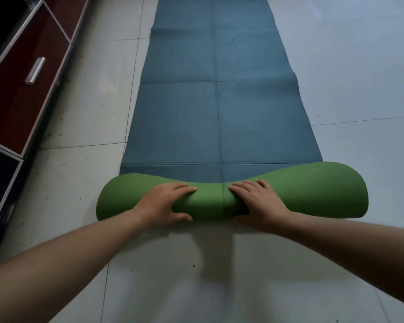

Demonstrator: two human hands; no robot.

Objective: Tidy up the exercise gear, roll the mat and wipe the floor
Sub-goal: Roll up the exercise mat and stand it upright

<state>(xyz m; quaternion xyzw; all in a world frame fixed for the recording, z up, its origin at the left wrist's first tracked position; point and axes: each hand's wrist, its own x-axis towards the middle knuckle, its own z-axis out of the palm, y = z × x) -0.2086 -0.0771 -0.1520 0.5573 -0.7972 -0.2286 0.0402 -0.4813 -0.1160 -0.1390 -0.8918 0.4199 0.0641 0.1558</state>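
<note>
An exercise mat lies lengthwise on the pale tiled floor, blue on its flat upper face (pixel 217 101). Its near end is curled into a thick green roll (pixel 313 187) lying across the view. My left hand (pixel 163 202) grips the roll left of its middle, fingers over the top and thumb under the near side. My right hand (pixel 259 201) grips it just right of the middle in the same way. The roll is squeezed narrower between my hands and bulges at both ends.
A low cabinet with dark red drawer fronts and a metal handle (pixel 35 69) runs along the left edge. Pale floor tiles (pixel 359 78) stretch to the right of the mat and in front of the roll, with a few dark specks.
</note>
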